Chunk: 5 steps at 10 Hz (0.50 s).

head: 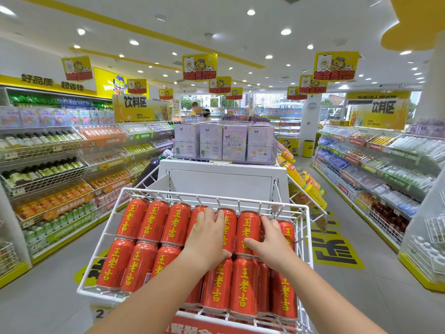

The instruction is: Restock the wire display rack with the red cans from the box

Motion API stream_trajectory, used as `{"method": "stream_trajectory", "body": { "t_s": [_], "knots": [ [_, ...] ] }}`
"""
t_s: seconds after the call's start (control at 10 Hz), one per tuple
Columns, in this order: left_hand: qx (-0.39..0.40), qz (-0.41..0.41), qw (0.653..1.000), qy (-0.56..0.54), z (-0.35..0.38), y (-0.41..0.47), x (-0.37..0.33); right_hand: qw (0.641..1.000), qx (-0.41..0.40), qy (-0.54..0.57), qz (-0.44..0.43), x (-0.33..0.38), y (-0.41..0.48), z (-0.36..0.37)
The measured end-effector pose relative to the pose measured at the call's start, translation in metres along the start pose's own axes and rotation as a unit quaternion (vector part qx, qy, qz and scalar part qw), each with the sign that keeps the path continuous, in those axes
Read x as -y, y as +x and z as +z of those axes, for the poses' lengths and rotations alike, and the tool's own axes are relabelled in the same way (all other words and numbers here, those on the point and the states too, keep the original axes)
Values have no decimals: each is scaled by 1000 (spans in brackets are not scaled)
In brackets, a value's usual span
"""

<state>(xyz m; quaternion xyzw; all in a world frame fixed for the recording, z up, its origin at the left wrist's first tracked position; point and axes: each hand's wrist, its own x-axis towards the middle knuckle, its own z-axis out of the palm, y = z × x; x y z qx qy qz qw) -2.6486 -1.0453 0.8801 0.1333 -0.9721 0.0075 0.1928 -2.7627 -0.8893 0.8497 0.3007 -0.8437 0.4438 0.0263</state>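
Your two hands lie on the red cans (154,224) in the white wire rack (216,197) just in front of you. The cans lie on their sides in two rows: the far row shows seven, the near row about seven, though your forearms cover part of that row and the count there is unsure. Your left hand (208,233) rests flat across the fourth and fifth cans of the far row, its grip spread, fingers (218,219) splayed over the tops and thumb down at the seam between the rows; it pinches nothing. Your right hand (271,239) rests on the sixth and seventh cans, grip likewise spread, thumb pointing left across the sixth can. The rack's right wire wall stands just beside that hand. A red sign (204,327) with white lettering runs along the rack's near edge. Behind the rack rises a white panel (221,182), and on top of it sits a stack of pale purple cartons (224,141), four across and two high on the face you see. Yellow bottles (304,182) hang off the stand's right side, a dark bottle (150,171) off its left. Drink shelves line both aisles, left (55,169) and right (375,169). No box shows in this view.
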Motion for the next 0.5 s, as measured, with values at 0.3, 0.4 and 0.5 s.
{"method": "stream_trajectory", "body": {
  "t_s": [0.3,0.4,0.5],
  "knots": [
    [2,-13,1000,-8,12,3,14,999,9,-27,-15,-2,-1,4],
    [-4,-8,1000,4,6,-2,15,998,11,-62,-19,0,-6,3],
    [0,11,999,35,0,-10,18,989,-3,-144,-26,5,-8,-1]
  ]
}}
